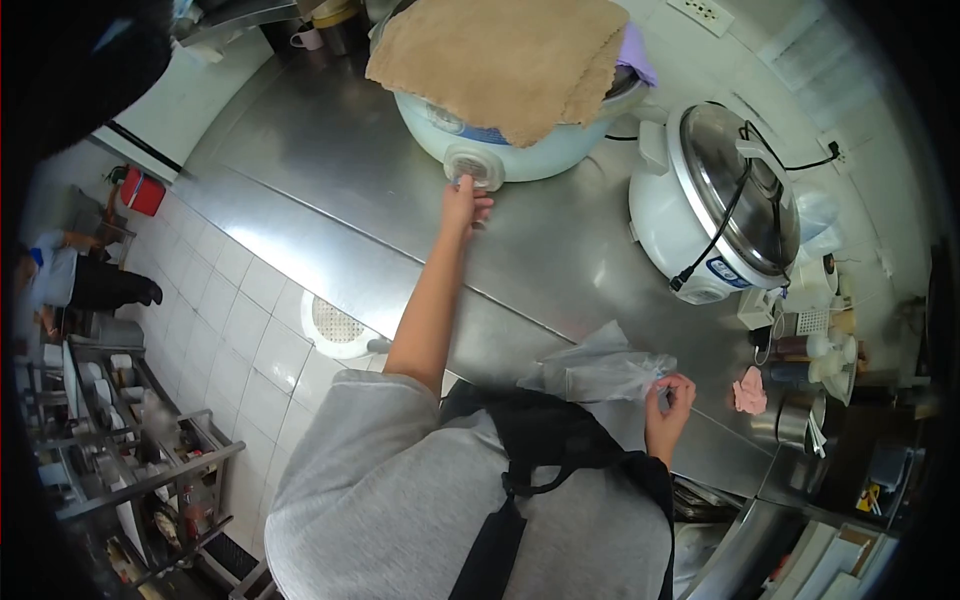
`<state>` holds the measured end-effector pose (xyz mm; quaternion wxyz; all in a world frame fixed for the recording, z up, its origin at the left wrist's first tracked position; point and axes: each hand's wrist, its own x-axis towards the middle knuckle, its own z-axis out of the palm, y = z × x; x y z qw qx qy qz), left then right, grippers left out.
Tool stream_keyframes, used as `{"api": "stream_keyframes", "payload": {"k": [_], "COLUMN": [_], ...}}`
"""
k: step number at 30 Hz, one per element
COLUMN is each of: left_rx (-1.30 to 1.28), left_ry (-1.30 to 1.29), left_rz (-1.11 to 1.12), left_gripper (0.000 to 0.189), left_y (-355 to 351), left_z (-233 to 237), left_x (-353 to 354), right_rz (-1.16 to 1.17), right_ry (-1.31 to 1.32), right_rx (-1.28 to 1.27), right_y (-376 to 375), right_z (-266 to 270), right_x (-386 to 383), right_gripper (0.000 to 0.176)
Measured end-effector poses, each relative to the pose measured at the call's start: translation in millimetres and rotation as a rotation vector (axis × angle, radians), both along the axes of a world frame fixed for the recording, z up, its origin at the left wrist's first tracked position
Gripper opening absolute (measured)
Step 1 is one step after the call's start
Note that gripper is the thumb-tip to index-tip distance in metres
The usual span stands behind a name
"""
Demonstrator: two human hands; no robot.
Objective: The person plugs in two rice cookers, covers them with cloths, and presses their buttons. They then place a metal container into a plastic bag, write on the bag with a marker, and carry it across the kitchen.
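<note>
My left hand [465, 207] reaches out to a large pale rice cooker [560, 160]. Its fingertips touch the round switch panel [474, 167] low on the cooker's front; the other fingers are loosely bent and apart, with nothing seen in them. A brown cloth [500, 60] with ragged edges covers the cooker's top. Close to my body, my right hand [668, 412] pinches the gathered end of a clear plastic bag [590, 368]. The bag lies crumpled over the edge of the steel counter [560, 260].
A second rice cooker [655, 215], lidded, has its black cord draped across the top. Right of the bag lie a pink cloth [749, 391] and a metal pot [797, 420]. Another person [85, 278] is at far left, beyond a stool [335, 325] and metal rack [150, 485].
</note>
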<state>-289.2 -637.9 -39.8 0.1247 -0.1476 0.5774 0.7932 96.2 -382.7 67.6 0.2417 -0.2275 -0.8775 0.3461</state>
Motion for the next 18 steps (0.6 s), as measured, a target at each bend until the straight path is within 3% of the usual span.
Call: {"api": "stream_keyframes", "payload": {"k": [7,10,13,16,18], "left_rx": [-0.032,-0.109,0.006,0.326,0.384], "left_ry": [-0.065,-0.081,-0.009,-0.143,-0.148], "left_rz": [-0.062,0.107,0.134,0.136,0.079], "left_gripper": [0.047,0.047,0.044,0.040,0.039], "left_y": [-11,-3,0,-6,-17], "left_z": [1,-5,-5,-5,-7], "left_x": [-2,-4,4,-3,3], "right_rz": [0.009,0.001,0.000,-0.020,0.001], "right_ry": [-0.005,-0.001,0.018,0.002,0.003], "right_rx": [0.000,-0.019,-0.002,-0.011,0.006], "right_y": [2,1,2,0,2], "right_z": [2,3,-1,0,-1], "right_x": [-1,-1,0,-1,-1], "right_gripper": [0.016,0.016,0.016,0.016,0.016]}}
